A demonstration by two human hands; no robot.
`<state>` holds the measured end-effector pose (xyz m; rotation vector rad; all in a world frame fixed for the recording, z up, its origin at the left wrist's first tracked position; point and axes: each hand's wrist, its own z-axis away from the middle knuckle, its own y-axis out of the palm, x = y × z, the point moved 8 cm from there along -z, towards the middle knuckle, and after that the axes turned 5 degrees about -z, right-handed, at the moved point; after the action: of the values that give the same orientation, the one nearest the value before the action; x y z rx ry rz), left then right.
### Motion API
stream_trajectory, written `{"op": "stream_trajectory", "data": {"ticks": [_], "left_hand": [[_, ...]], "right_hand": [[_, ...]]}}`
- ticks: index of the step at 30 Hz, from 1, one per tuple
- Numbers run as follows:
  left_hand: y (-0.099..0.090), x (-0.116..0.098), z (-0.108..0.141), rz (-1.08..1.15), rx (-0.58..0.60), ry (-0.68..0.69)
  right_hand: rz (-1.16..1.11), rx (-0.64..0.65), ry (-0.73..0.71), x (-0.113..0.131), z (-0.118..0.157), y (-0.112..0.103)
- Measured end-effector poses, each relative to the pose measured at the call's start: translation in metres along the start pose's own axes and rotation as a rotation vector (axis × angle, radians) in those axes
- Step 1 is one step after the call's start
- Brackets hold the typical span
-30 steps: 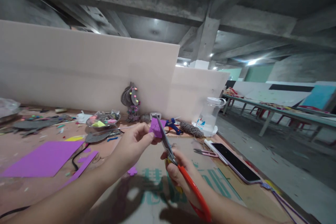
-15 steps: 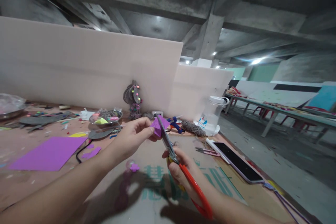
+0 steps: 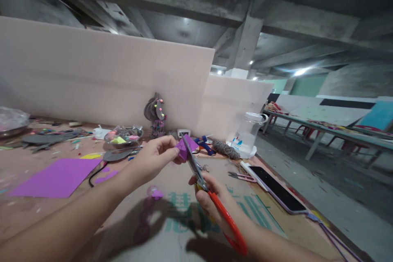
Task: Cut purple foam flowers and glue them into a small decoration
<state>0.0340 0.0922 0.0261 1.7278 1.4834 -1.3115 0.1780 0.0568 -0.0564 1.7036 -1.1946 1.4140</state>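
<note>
My left hand (image 3: 158, 156) pinches a small purple piece (image 3: 187, 144), a thin sheet of paper or foam, between thumb and fingers. Red-handled scissors (image 3: 227, 219) are in my right hand (image 3: 211, 196), its fingers closed about the handles. Their blades lie against the purple piece, close to my left fingertips; whether they are parted I cannot tell. Below, on the cardboard, rests a purple flower-shaped cutout (image 3: 157, 194). A large purple sheet (image 3: 57, 178) lies flat to the left, with purple scraps (image 3: 106, 177) beside it.
A phone (image 3: 278, 190) and small pink-handled snips (image 3: 244, 177) lie on the right. Behind are grey yarn (image 3: 226, 149), a blue glue gun (image 3: 205, 146) and a clear plastic jug (image 3: 245, 135). A dish of bits (image 3: 124, 136) stands left of centre, before a pale panel (image 3: 107, 77).
Almost nothing differs. Both hands hold the same grip, with the scissor blades still at the purple piece; the view has shifted very slightly.
</note>
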Motion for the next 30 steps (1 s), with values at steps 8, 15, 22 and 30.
{"op": "stream_trajectory", "data": {"ticks": [8,15,22,30], "left_hand": [[-0.003,0.000,0.000,-0.072,0.004,-0.022],[-0.005,0.000,-0.001,-0.066,0.016,-0.016],[-0.005,0.000,-0.002,-0.097,0.027,-0.013],[-0.020,0.001,-0.003,-0.183,-0.070,0.021]], "right_hand": [[-0.015,0.019,0.004,-0.003,0.000,0.001],[-0.016,0.017,0.017,-0.003,-0.001,0.002],[0.009,0.013,0.002,0.002,-0.001,0.003],[-0.008,0.008,0.038,0.005,0.004,0.006]]}}
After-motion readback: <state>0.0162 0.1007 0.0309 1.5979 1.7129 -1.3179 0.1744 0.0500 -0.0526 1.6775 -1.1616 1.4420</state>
